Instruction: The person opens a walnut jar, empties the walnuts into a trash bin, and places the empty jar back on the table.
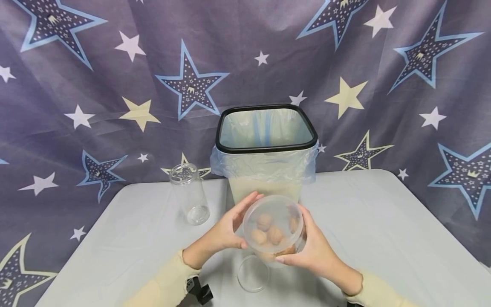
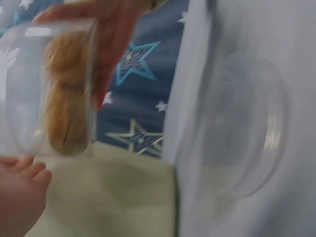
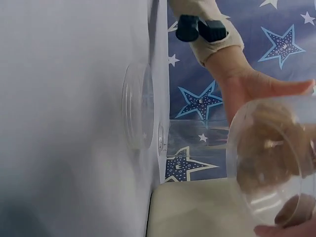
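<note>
In front of me both hands are at a clear plastic tub [image 1: 256, 221] with several walnuts [image 1: 275, 235] in it. My right hand [image 1: 316, 249] grips its right side, thumb at the front. On the left side my left hand [image 1: 226, 228] curves round the tub, its thumb at the wall and its fingers reaching behind. In the left wrist view the tub [image 2: 24, 94] shows two walnuts [image 2: 67, 94] side by side. A round clear lid [image 1: 239, 279] lies on the table below the tub; it also shows in the right wrist view [image 3: 133, 106].
Behind the tub stands a cream bin [image 1: 245, 185] with a black rim and a bluish liner bag. To its left is a tall clear jar [image 1: 192, 196] on the grey-white table [image 1: 356, 221]. A star-patterned curtain [image 1: 245, 81] hangs at the back.
</note>
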### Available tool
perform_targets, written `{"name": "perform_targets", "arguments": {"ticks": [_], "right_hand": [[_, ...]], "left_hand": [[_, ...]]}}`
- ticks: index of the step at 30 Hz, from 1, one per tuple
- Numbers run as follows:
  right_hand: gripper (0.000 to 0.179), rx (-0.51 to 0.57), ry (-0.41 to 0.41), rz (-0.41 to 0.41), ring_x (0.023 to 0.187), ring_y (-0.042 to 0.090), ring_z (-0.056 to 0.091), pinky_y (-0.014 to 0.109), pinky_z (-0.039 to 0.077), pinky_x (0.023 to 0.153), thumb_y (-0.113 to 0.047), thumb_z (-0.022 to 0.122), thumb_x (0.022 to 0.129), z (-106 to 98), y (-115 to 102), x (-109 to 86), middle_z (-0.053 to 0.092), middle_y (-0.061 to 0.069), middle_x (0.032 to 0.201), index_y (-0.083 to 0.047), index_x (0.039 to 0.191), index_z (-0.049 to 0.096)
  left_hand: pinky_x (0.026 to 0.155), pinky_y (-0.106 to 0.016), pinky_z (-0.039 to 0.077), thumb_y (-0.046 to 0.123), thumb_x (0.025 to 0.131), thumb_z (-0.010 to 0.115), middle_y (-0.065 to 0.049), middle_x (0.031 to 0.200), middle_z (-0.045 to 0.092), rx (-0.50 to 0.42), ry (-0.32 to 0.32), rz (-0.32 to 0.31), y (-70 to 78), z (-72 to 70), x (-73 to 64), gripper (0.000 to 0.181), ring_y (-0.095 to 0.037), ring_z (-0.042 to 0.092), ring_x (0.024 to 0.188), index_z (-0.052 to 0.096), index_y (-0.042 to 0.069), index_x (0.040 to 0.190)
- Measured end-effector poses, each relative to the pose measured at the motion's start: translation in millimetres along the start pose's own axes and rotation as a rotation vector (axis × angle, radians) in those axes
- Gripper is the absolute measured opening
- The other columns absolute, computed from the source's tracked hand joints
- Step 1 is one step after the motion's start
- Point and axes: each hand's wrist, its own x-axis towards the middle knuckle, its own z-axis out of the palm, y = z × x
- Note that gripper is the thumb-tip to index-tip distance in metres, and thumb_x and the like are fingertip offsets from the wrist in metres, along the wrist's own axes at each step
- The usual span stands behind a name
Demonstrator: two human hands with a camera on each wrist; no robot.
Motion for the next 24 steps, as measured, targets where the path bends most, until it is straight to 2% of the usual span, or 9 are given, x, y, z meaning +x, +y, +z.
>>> {"name": "perform_targets", "arguments": {"ticks": [5, 10, 13, 18, 24], "right_hand": [[0.108, 0.139, -0.111, -0.062, 0.120, 0.015, 0.045, 0.019, 0.037, 0.098, -0.012, 0.088, 0.056, -3.1, 2.8, -2.6, 0.040, 0.013, 0.141, -0.014, 0.145, 0.027], [0.108, 0.252, -0.216, -0.127, 0.122, 0.015, 0.043, 0.021, 0.035, 0.101, -0.008, 0.085, 0.056, -3.1, 2.8, -2.8, 0.038, 0.018, 0.141, -0.011, 0.146, 0.025], [0.109, 0.259, -0.246, -0.139, 0.122, 0.016, 0.043, 0.023, 0.035, 0.102, -0.010, 0.085, 0.056, -2.4, 1.8, -2.6, 0.040, 0.017, 0.139, -0.012, 0.147, 0.025], [0.110, 0.276, -0.290, -0.162, 0.123, 0.017, 0.042, 0.024, 0.034, 0.103, -0.009, 0.084, 0.056, -1.7, 3.1, -3.2, 0.039, 0.019, 0.139, -0.011, 0.147, 0.024], [0.106, 0.331, -0.343, -0.175, 0.124, 0.019, 0.042, 0.027, 0.037, 0.102, -0.007, 0.082, 0.059, -1.3, 5.2, -3.8, 0.036, 0.022, 0.140, -0.008, 0.147, 0.022]], "left_hand": [[0.114, -0.030, 0.017, 0.061, 0.073, 0.067, -0.032, 0.151, 0.013, -0.029, -0.179, -0.003, 6.8, -14.6, 5.2, 0.119, -0.018, 0.021, 0.142, 0.005, -0.008, 0.147], [0.114, -0.036, 0.021, 0.058, 0.072, 0.069, -0.031, 0.152, 0.009, -0.078, -0.312, -0.002, 7.9, -21.2, 7.8, 0.121, -0.023, 0.023, 0.141, 0.001, -0.008, 0.147], [0.113, -0.036, 0.022, 0.057, 0.070, 0.071, -0.027, 0.153, 0.010, -0.087, -0.362, -0.020, 9.2, -22.6, 7.6, 0.122, -0.023, 0.023, 0.141, 0.001, -0.006, 0.148], [0.113, -0.036, 0.024, 0.055, 0.067, 0.075, -0.021, 0.155, 0.011, -0.104, -0.410, -0.064, 11.3, -22.7, 6.7, 0.124, -0.023, 0.023, 0.141, 0.002, -0.004, 0.149], [0.111, -0.037, 0.027, 0.049, 0.067, 0.078, -0.025, 0.153, 0.017, -0.182, -0.439, -0.097, 10.9, -21.9, 6.8, 0.124, -0.022, 0.025, 0.140, 0.003, -0.005, 0.148]]}}
